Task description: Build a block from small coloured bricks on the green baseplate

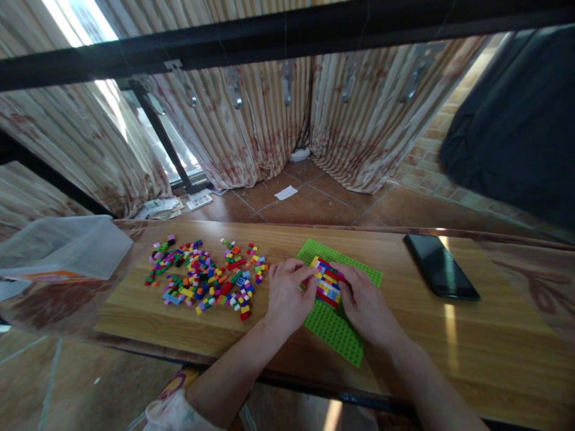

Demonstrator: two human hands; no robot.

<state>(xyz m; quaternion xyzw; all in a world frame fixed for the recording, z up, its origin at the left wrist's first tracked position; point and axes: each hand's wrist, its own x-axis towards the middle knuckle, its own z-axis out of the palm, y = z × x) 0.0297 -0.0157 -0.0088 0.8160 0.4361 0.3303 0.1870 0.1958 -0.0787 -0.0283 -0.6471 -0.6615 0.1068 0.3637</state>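
Note:
A block of toy building bricks (329, 281) in red, yellow, blue and white rows sits on a green baseplate (335, 329). My left hand (290, 293) comes in from its left side, thumb and index finger bent close together at the block's edge. Whatever is between those fingertips is too small to make out. Around the right side of the block curls my right hand (366, 302), its fingers and thumb gripping the bricks. Part of the baseplate is hidden under both hands.
Loose bricks (202, 278) in many colours lie spread on the wooden board (188, 332) to the left. A translucent plastic bin (76, 245) stands at the far left. To the right lies a black phone (440, 266). A dark rail (287, 33) crosses above, before striped curtains.

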